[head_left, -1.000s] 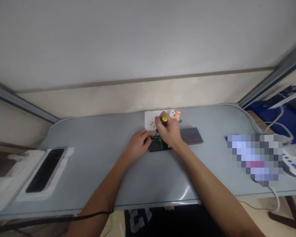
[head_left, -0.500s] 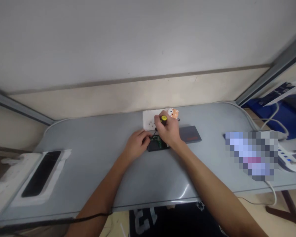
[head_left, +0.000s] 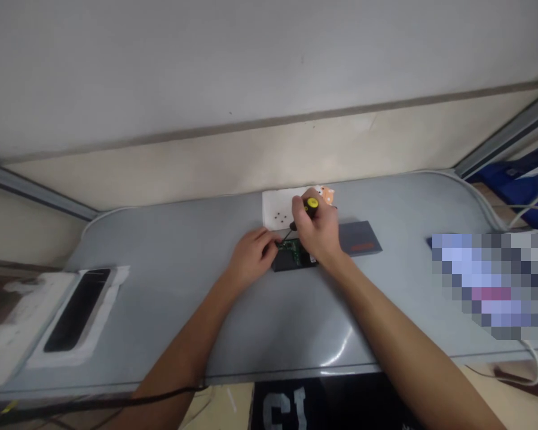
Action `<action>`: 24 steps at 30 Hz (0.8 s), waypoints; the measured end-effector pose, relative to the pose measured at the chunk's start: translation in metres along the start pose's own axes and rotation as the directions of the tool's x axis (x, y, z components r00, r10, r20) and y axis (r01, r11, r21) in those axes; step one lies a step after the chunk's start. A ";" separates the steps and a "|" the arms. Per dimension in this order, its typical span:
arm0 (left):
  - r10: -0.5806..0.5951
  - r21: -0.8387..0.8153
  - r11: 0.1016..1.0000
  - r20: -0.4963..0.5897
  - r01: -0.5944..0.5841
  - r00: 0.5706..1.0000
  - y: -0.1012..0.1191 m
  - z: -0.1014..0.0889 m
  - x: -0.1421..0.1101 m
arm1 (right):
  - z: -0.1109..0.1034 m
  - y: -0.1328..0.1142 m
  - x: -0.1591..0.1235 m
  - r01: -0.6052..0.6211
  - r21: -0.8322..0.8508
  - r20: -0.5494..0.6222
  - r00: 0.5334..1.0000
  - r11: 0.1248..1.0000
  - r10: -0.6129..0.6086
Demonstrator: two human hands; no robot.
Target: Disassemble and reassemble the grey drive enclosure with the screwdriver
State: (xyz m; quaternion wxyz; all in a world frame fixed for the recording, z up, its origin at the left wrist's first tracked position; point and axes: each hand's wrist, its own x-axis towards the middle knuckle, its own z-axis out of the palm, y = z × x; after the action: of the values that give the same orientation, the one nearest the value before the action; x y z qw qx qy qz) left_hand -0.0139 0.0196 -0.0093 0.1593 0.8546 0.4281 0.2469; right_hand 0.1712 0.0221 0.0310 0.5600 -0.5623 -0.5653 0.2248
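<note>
A yellow-and-black screwdriver is gripped in my right hand, its shaft slanting down to the left. Its tip meets the upper left part of a green circuit board set in a black case. My left hand pinches the upper left corner of that case, close to the tip. Behind the case lies a white paper sheet with several small dark screws on it. An orange-and-white animal-face trinket is partly hidden by my right hand.
A dark grey flat cover with red lettering lies right of the case. To the left, a black phone rests on white paper. A blurred-out object and a white cable are at the right. A wall rises behind the table.
The screwdriver leans further right, its handle farther from my left hand, while its tip stays at the board's upper left. My left hand keeps its hold. The camera view has shifted a little.
</note>
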 end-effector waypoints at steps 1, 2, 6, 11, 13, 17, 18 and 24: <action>0.004 0.001 1.000 0.000 -0.004 1.000 0.000 0.000 0.000 | 0.000 0.000 0.000 0.008 -0.003 -0.004 1.000 1.000 -0.008; 0.006 -0.001 1.000 0.002 -0.006 1.000 0.000 0.000 0.001 | 0.000 0.000 0.000 0.017 -0.003 -0.005 1.000 1.000 -0.017; -0.008 -0.039 0.999 0.015 0.009 1.000 0.000 -0.001 0.002 | -0.001 0.000 0.002 0.051 -0.002 0.035 0.998 0.999 -0.051; -0.017 -0.057 0.998 0.011 0.018 1.000 0.000 -0.001 0.002 | -0.005 -0.005 0.003 0.110 -0.021 0.128 0.986 0.994 -0.107; -0.018 -0.060 0.998 0.009 0.019 1.000 0.000 0.000 0.001 | -0.005 -0.006 0.003 0.133 -0.025 0.153 0.980 0.991 -0.127; -0.003 -0.075 0.997 0.010 0.004 1.000 0.000 0.000 0.000 | -0.005 -0.006 0.000 0.178 -0.037 0.151 0.974 0.983 -0.170; 0.000 -0.073 0.997 0.010 0.000 1.000 0.000 0.000 0.000 | -0.005 -0.006 0.000 0.184 -0.042 0.143 0.974 0.982 -0.177; -0.001 -0.057 0.998 -0.014 0.000 1.000 0.001 0.001 -0.001 | -0.006 -0.006 -0.001 0.189 -0.065 0.133 0.975 0.980 -0.180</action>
State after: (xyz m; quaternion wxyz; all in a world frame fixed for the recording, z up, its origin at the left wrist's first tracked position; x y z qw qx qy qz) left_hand -0.0136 0.0181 -0.0104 0.1806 0.8478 0.4223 0.2650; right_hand 0.1741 0.0170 0.0379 0.5195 -0.5133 -0.6576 0.1849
